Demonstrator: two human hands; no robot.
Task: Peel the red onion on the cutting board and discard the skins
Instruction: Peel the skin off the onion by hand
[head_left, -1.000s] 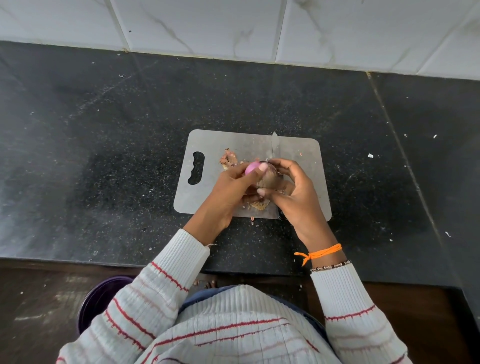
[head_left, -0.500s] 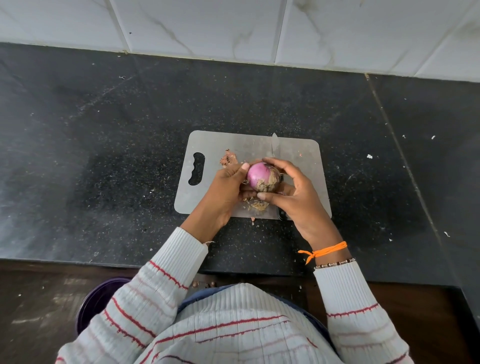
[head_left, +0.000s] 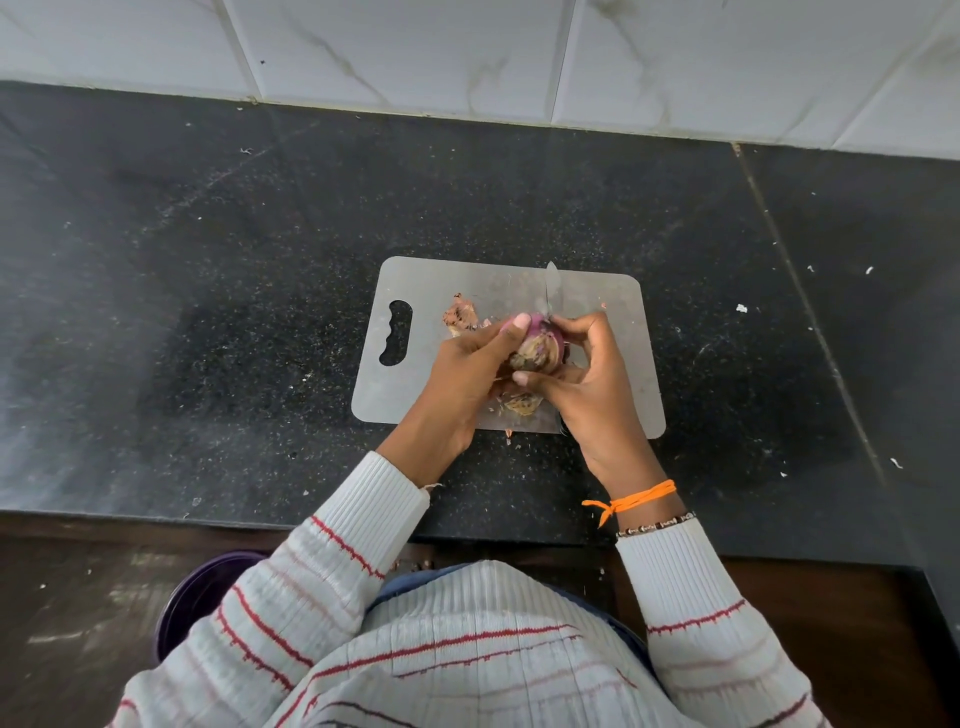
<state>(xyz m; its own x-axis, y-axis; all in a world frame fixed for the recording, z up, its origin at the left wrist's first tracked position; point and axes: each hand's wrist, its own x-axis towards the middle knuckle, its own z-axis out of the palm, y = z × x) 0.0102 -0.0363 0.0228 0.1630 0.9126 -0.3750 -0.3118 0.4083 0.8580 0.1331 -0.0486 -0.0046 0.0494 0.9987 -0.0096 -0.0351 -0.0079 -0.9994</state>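
Note:
Both hands hold the red onion (head_left: 540, 349) just above the grey cutting board (head_left: 623, 332). My left hand (head_left: 470, 371) grips its left side, thumb on the purple top. My right hand (head_left: 589, 382) curls round its right side, thumb against dry brown skin still clinging to the front. Loose skins (head_left: 461, 317) lie on the board left of the onion. More skin (head_left: 522, 402) sits under the hands near the board's front edge. A knife blade (head_left: 552, 291) lies on the board behind the onion, its handle hidden by my right hand.
The board rests on a black speckled counter (head_left: 208, 312) with white crumbs scattered at the right. A white tiled wall (head_left: 467, 52) runs along the back. A purple bin (head_left: 202, 597) stands on the floor at the lower left, partly hidden by my sleeve.
The onion has turned in my hands: the bare purple face seen half a second ago now points away, and the brown-skinned side faces me. Both hands stay over the board.

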